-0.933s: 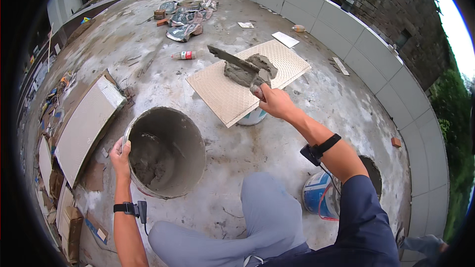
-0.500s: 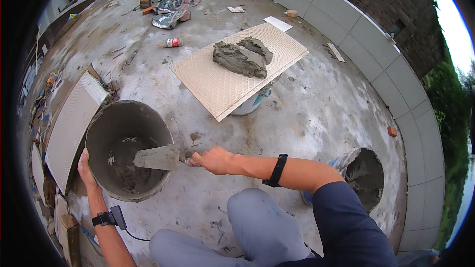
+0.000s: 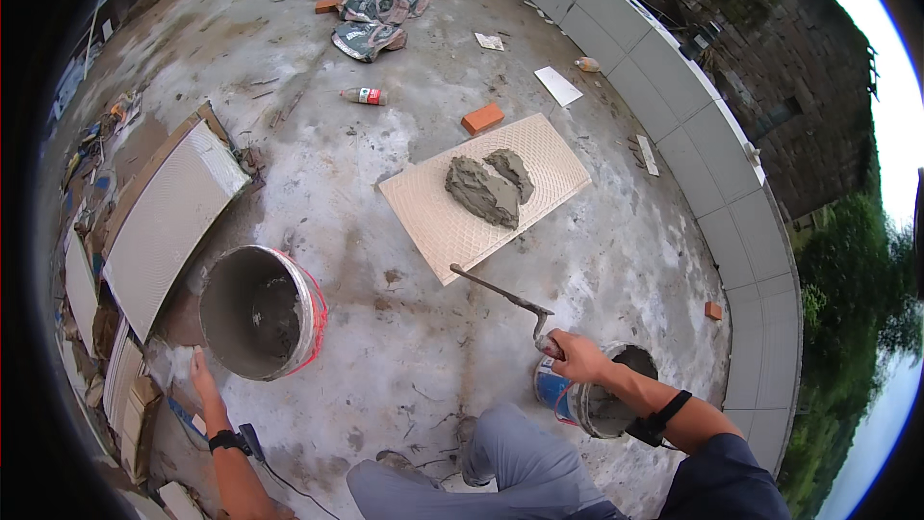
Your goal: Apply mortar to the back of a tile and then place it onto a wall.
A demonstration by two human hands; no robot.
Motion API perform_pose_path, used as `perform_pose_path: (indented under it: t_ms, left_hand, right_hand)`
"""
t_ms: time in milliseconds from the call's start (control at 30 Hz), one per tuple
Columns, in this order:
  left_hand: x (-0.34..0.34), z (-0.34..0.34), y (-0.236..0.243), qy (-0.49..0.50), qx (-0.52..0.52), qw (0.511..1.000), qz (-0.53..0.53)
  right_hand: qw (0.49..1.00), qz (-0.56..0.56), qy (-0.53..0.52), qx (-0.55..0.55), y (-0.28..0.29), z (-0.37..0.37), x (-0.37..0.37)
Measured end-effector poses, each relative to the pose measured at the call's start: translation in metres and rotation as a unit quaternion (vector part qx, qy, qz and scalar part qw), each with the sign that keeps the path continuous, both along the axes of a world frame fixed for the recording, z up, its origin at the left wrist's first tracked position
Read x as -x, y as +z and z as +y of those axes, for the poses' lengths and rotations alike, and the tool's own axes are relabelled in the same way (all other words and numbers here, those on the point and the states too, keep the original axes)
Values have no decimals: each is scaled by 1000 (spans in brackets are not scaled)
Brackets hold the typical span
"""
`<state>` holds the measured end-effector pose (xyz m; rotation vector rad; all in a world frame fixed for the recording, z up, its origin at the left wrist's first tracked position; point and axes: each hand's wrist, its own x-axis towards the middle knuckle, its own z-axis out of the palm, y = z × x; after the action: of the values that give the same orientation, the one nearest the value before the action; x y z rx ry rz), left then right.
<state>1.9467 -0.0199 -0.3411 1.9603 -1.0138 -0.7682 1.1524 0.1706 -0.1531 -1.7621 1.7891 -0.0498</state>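
My right hand (image 3: 577, 356) grips the handle of a mortar-smeared trowel (image 3: 500, 294), whose blade stretches toward the near corner of a beige textured tile (image 3: 419, 217). Two lumps of wet grey mortar (image 3: 481, 193) lie on that tile. A mostly empty, mortar-coated bucket with a red handle (image 3: 231, 308) stands at the left. My left hand (image 3: 207, 380) is just outside its near-left side, with fingers stretched out and nothing visible in them. Beneath my right forearm is a second bucket, blue and white (image 3: 553, 390), with grey mortar inside, partly hidden by the arm.
Stacked boards and debris (image 3: 164, 221) lie along the left. A low tiled wall (image 3: 707, 164) curves along the right. A red brick (image 3: 481, 117), plastic bottle (image 3: 364, 95), white board (image 3: 558, 86) and crumpled bags (image 3: 371, 39) lie farther off. My bent legs (image 3: 510, 462) are below.
The trowel moved from the mortar lumps into the left bucket, then out to the right above the floor. My left hand has let go of the bucket rim. The view has shifted.
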Motion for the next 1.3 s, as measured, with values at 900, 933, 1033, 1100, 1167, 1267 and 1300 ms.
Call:
perform_pose_path:
  t_ms: [900,933,1033,1100,1167,1267,1300]
  left_hand:
    - [648,-98,51,38,-303,876,373]
    - [656,-98,54,50,-299,880,366]
    - [665,-104,64,11,-323,873,365]
    - [674,-104,61,9,-320,870,376]
    - [673,-108,55,12,-310,870,383]
    - [640,-99,52,-26,-304,850,429]
    - [627,-95,45,-47,-288,844,450]
  right_hand:
    - [989,53,102,-89,-84,-273,154]
    - [990,70,95,-76,-84,-281,176]
    - [990,130,19,-43,-87,-299,232]
    - [989,121,-85,-11,-108,-293,276]
    - [977,105,-183,28,-117,-297,278]
    - [713,-423,-545,-124,-98,-289,194]
    - [672,-477,-545,-154,-92,-283,162]
